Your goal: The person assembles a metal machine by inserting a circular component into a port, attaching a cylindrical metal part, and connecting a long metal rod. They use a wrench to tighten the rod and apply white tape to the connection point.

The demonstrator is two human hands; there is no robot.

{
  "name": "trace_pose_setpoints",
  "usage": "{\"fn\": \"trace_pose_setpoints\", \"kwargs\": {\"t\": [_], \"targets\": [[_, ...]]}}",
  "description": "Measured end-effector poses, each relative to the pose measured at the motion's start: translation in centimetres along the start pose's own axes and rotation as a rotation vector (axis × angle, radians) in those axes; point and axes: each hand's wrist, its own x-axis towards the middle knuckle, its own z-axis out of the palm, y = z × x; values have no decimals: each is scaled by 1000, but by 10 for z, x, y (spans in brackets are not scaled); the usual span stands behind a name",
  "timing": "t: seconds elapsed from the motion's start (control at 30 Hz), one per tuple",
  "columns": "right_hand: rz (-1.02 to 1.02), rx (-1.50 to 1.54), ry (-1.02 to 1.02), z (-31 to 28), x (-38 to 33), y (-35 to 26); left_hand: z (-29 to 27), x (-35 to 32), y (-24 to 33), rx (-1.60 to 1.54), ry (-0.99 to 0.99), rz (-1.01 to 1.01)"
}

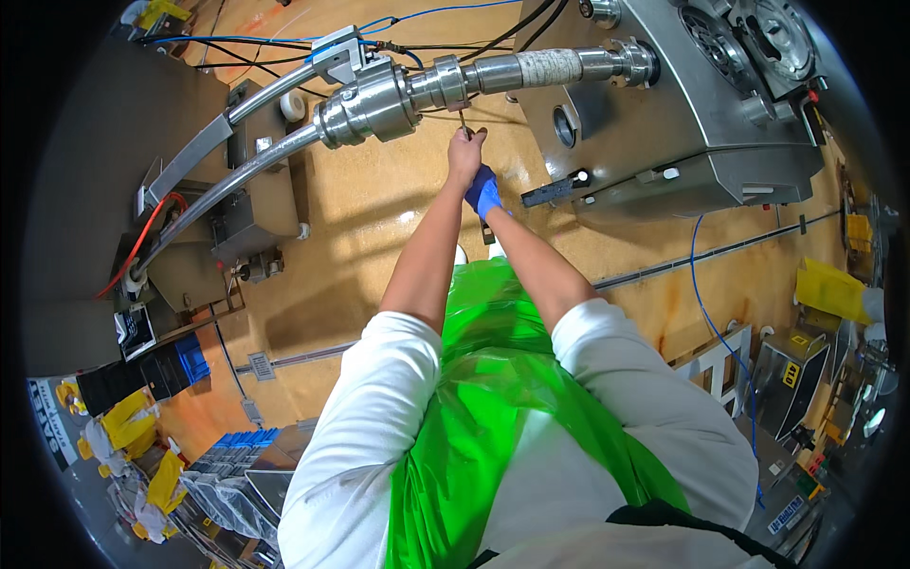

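My left hand (464, 157) is bare, its fingers closed on a thin metal rod (464, 119) that reaches up to the underside of a clamp (449, 82) on a steel pipe (493, 74). Just below it and to its right, my right hand (482, 189) wears a blue glove and is closed. A dark narrow thing (487, 233) sticks out beneath the glove; its far part is hidden in the hand, so its kind does not show. The pipe runs across in front of me, from a thick steel coupling (370, 102) to a large machine.
The steel machine (626, 123) stands at the right, a dark bar (555, 190) jutting from its side. At the left, bent tubes (237, 175) run down beside a steel cabinet (81, 209). Blue hose (706, 289) trails across the tan floor (351, 247). Stacked trays (227, 465) stand lower left.
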Motion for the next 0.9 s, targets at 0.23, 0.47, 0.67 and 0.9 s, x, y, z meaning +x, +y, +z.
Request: {"fn": "trace_pose_setpoints", "kwargs": {"t": [0.23,0.47,0.67,0.9], "targets": [[-503,-724,-283,43,-23,76,-10,-4,-30,954,-94,325],[-33,-36,-493,-21,-6,104,26,10,-55,-87,20,-438],[205,474,-703,-128,-115,63,52,-84,-74,-582,-153,-717],[712,657,-542,-281,-222,-20,78,-168,98,-602,-835,-724]]}}
